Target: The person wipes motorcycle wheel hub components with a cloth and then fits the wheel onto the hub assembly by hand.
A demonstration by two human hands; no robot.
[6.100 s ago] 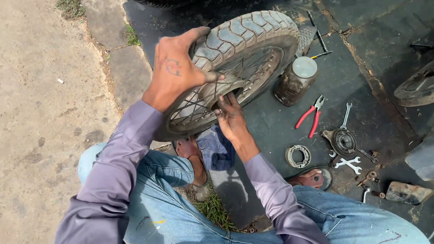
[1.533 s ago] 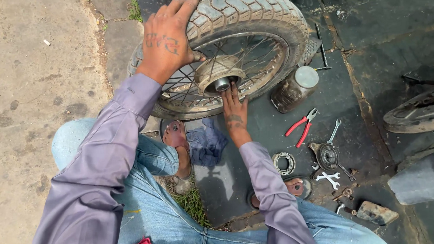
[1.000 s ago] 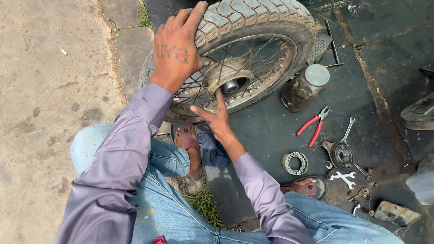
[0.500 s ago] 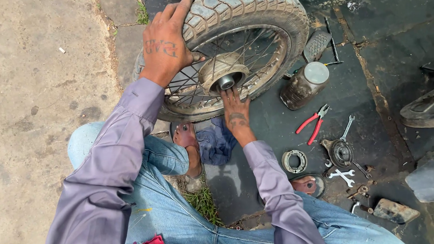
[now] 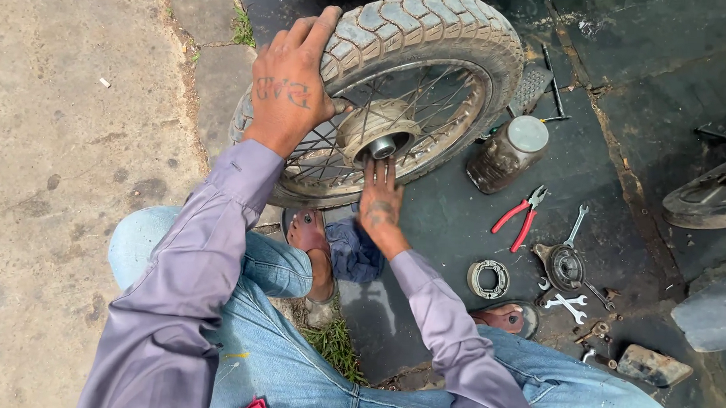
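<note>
You are gripping the knobby black rubber tyre of the spoked motorcycle wheel (image 5: pixel 433 37) with your left hand (image 5: pixel 291 85), fingers wrapping over the tread at upper centre of the frame. The wheel is standing tilted on the dark oily floor (image 5: pixel 451 223). Your right hand (image 5: pixel 379 200) is reaching up flat, fingers straight and unclenched, fingertips touching the underside of the round grey metal hub (image 5: pixel 379 132) at the wheel's middle; it is grasping nothing. Just right of the wheel a brown plastic jar with a white lid (image 5: pixel 509 153) is lying. Red-handled pliers (image 5: pixel 522 219) are sitting lower right of it, with a silver spanner (image 5: pixel 575 225) and a round brake-shoe ring (image 5: pixel 489 278) near. A blue rag (image 5: pixel 353 252) is lying under your right wrist, beside your brown sandal (image 5: pixel 313 250).
</note>
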